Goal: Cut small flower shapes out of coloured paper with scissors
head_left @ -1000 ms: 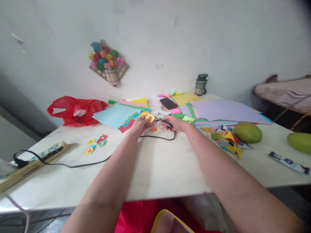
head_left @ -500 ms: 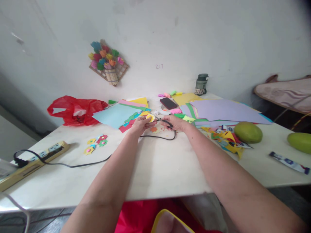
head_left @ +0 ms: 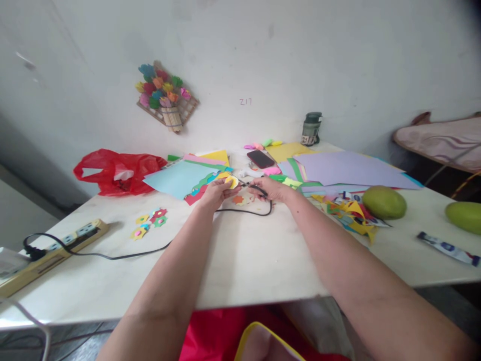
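At the far left of the white table (head_left: 259, 260), a cream power strip (head_left: 52, 260) with a black cord (head_left: 120, 257) leading off toward the middle. Farther back, a crumpled red plastic bag (head_left: 146, 170); nearer, a small cluster of paper flower cut-outs (head_left: 140, 232) in yellow, red, green and blue, some with pink centres. Then, past a light blue sheet (head_left: 180, 178), on to the left hand (head_left: 218, 194): nearly closed, thumb above and fingers below, pinching a yellow paper piece (head_left: 230, 181) up over the middle of the table. Seemingly turned a little in the fingers since half a second ago, otherwise in almost the same spot. Small, roundish, bright yellow with a whitish edge, too blurred for finer detail.

Just right of that, scissors (head_left: 259, 190) with black handles and slim blades pointing left toward the paper; impossible to tell how far parted. Gripped in the right hand (head_left: 276, 190), fingers curled around the handles, in much the same pose as earlier. On the table between the hands, an orange cut-out (head_left: 238, 200). Farther right, a lavender sheet (head_left: 338, 168), mixed paper scraps (head_left: 353, 213), two green fruits (head_left: 384, 202) and a blue-and-white tube (head_left: 449, 249), all unmoved on the table, with only the view tipped slightly.
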`<state>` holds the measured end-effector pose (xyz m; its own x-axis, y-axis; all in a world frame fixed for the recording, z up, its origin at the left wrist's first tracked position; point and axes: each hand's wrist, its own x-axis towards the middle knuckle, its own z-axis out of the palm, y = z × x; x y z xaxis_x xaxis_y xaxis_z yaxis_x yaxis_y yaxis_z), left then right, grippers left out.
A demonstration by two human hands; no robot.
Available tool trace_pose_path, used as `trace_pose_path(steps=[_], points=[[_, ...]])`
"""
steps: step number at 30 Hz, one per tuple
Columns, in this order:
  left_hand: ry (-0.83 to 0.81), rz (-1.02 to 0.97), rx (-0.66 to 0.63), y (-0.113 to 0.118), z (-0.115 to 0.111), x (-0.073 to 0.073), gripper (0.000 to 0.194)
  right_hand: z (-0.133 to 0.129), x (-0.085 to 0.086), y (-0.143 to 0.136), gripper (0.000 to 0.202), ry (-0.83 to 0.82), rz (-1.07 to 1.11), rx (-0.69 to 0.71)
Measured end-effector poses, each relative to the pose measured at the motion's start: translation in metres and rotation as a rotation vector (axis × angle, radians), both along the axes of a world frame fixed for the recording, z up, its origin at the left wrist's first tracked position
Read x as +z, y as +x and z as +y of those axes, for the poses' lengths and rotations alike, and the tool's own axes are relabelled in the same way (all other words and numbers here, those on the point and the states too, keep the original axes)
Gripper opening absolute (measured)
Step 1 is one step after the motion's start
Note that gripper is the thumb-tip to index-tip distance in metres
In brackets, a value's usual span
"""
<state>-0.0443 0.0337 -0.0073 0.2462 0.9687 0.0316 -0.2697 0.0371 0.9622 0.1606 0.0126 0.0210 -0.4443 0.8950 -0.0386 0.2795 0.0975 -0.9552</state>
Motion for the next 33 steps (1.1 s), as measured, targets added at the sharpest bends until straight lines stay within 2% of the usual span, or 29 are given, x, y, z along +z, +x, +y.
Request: trace_pose_path(steps=[9, 14, 25, 33], points=[[-0.087, 0.029, 0.028, 0.0042, -0.006, 0.0031, 0.015, 0.0027, -0.0024, 0.0, 0.015, -0.028, 0.058, 0.005], [-0.055, 0.003, 0.071, 0.0053, -0.0057, 0.0049, 0.011, 0.0067, -0.0064, -0.0013, 0.014, -0.031, 0.059, 0.007], [-0.044, 0.006, 0.045, 0.0075, -0.0051, 0.0032, 0.015, 0.0017, -0.0037, 0.0, 0.026, 0.022, 0.002, 0.042], [-0.045, 0.003, 0.046, 0.0095, -0.0069, 0.0048, 0.006, 0.0057, -0.0068, -0.0011, 0.023, -0.007, 0.013, 0.012]])
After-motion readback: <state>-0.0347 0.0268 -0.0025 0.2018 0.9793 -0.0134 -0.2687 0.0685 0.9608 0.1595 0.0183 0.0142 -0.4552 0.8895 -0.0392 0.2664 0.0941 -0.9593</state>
